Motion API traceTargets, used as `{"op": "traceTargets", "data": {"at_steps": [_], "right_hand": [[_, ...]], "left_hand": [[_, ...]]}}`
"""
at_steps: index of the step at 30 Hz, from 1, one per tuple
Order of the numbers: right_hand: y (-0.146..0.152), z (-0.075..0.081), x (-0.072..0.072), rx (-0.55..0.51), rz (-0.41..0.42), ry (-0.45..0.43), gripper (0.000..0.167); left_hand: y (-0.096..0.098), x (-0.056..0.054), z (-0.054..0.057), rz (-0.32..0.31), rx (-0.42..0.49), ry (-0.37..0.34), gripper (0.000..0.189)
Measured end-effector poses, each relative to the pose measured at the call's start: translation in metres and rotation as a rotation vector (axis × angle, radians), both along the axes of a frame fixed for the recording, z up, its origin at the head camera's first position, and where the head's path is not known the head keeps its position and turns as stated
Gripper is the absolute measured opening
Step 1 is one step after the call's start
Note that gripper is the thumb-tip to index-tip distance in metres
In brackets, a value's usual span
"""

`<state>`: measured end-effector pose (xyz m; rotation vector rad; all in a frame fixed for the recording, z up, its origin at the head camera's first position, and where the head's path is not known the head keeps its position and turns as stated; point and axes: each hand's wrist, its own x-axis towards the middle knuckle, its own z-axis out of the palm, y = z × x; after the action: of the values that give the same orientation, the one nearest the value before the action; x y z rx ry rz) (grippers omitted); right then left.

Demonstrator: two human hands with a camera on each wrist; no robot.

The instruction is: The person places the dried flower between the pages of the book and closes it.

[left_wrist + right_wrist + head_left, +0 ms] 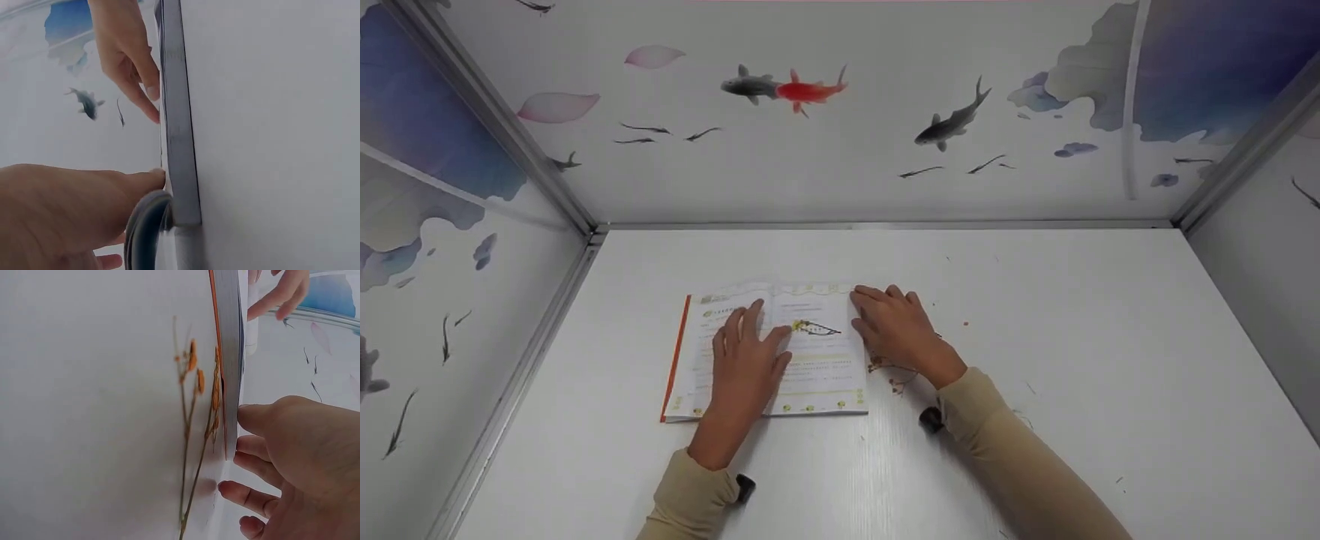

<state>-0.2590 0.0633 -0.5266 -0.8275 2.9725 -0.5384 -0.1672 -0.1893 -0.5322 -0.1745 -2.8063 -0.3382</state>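
An open book (821, 381) with an orange cover edge lies on the white table. On its right page is a small dark sprig with a yellow head (799, 325). My left hand (746, 360) rests over the middle of the book with fingers spread, its index fingertip close to that yellow head. At the book's right edge, the fingertips and thumb of my right hand (901, 326) touch the pages, fingers fairly straight. Dried stems with orange-brown pods (201, 381) lie on the table beside the book, partly under my right wrist in the head view.
White panels painted with fish (810, 91) and petals close off the back and sides of the table (1110, 337). A tiny orange bit (966, 323) and thin plant scraps lie to the right. A black piece (931, 420) sits at the right cuff, another (745, 489) at the left.
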Motion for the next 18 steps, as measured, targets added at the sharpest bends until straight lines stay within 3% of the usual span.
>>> {"op": "traceTargets", "data": {"at_steps": [3,6,10,12,16,18], "right_hand": [[0.0,0.0,0.0,-0.002,-0.001,0.002,0.052],[-0.001,0.0,0.0,0.012,-0.006,-0.009,0.052],[-0.001,0.001,0.0,0.032,-0.014,-0.018,0.052],[-0.002,0.001,0.0,0.035,-0.015,-0.018,0.052],[-0.002,0.001,0.0,0.039,-0.014,-0.011,0.052],[-0.003,0.001,0.001,0.042,-0.012,-0.008,0.051]], "left_hand": [[0.014,0.002,0.004,-0.066,-0.01,0.017,0.023],[0.029,0.006,0.005,-0.188,0.041,0.024,0.016],[0.047,0.012,0.003,-0.329,0.127,-0.025,0.02],[0.054,0.015,0.003,-0.346,0.155,-0.083,0.028],[0.063,0.019,0.002,-0.31,0.157,-0.191,0.042],[0.065,0.02,0.001,-0.287,0.137,-0.212,0.047]]}}
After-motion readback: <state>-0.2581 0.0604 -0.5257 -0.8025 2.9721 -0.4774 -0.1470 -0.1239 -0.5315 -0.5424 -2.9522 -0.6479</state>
